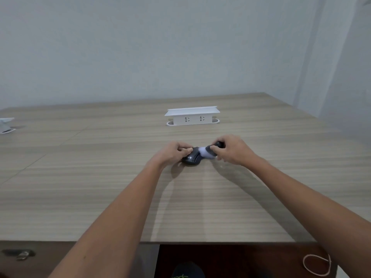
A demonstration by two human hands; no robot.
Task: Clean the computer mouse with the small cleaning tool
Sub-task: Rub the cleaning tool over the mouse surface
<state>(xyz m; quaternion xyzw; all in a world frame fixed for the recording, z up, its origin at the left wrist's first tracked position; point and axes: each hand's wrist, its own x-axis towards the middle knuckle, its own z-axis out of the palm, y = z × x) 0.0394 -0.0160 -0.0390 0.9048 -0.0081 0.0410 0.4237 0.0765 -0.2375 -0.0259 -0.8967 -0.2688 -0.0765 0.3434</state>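
Far-left object: a white item (6, 125) sits at the tabletop's left edge, cut off by the frame; I cannot tell what it is.
Tabletop: pale wood-grain surface (100, 177), bare around the work area.
Left hand: the left hand (172, 153) has its grip curled closed on the left side of the mouse, thumb and fingers pinching it steady.
Computer mouse: the dark computer mouse (191, 158) rests on the tabletop, centre of the scene, between the two hands, with white lettering on its near side.
Cleaning tool: the small cleaning tool (208, 152) shows a pale, blurred brush head touching the mouse's right top; its dark handle runs into the right hand.
Right hand: the right hand (230, 151) has its grip closed round the tool's handle.
Power socket: a white socket unit (192, 116) stands farther back, well apart from the hands.
Risk: too much sideways push from the brush could likely slide the mouse out of the left pinch; a loose hold on the short handle could let the tool twist and skip off the curved shell.
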